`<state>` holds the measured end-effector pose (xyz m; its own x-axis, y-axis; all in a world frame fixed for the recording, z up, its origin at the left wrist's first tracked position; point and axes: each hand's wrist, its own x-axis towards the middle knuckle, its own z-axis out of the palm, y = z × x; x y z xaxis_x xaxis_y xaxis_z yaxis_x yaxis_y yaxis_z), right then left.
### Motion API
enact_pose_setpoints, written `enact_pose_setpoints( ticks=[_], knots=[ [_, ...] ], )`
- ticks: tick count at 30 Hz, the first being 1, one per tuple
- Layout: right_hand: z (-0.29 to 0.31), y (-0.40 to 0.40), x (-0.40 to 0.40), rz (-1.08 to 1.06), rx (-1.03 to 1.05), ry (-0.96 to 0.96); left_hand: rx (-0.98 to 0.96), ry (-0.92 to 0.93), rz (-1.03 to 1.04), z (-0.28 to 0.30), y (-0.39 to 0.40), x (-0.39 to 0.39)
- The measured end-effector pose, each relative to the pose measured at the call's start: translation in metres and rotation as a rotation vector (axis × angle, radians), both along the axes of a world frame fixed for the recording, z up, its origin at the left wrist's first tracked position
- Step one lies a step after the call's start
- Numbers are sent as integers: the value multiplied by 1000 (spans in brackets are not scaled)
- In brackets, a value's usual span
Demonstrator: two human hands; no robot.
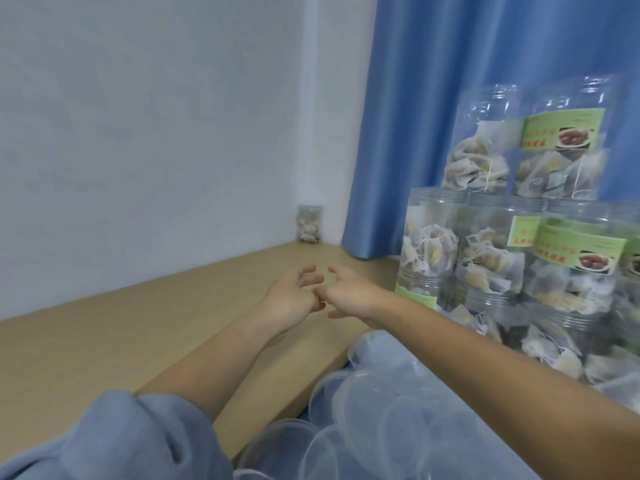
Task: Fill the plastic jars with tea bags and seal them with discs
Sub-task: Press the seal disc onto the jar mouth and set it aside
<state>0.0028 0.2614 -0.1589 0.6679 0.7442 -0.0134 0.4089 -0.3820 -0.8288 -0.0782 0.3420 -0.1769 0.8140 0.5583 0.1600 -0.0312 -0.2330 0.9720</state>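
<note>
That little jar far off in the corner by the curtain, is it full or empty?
Full, as far as shows: the jar stands upright with pale lumps, probably tea bags, stacked nearly to its top. Whether it is sealed, cannot tell.

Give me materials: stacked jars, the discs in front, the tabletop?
Stacked jars: clear glossy plastic by the look; tea bags show through the ribbed walls. Discs: translucent, slightly frosted, probably thin plastic. Tabletop: pale wood-look with a matte, even surface, likely laminate; solid wood can't be ruled out.

Soft, even, cool-tinted light, with only faint shadows on the counter (pixel 104 341). Everything is slightly blurred and smeared; white glare streaks the stacked jars (pixel 502 237) right of it. Wide-angle bending at edges.
</note>
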Motion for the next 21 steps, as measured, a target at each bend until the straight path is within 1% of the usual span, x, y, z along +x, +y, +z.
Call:
enact_pose_setpoints(
  ticks=[4, 7, 8, 14, 18, 21],
  knots=[
    [23, -30, -25, -4, 147, -29, -20, -82, 15, 30, -41, -16],
    [38, -69, -36, -44, 190, -160, -26, -121, -35, 50, -77, -24],
    [42, -84, -37, -62, 199, -176, -24, -130, -56, 55, -92, -25],
    [61, -202, -24, -207, 252, -151, -23, -140, -195, 75, -205, -8],
    [65, -285, -10, -310, 249, -246, -64, -122, -268, 78, -281, 17],
    [69, -334, 2, -380, 253, -304, -65, -106, -319, 84, -323, 37]
  ],
)
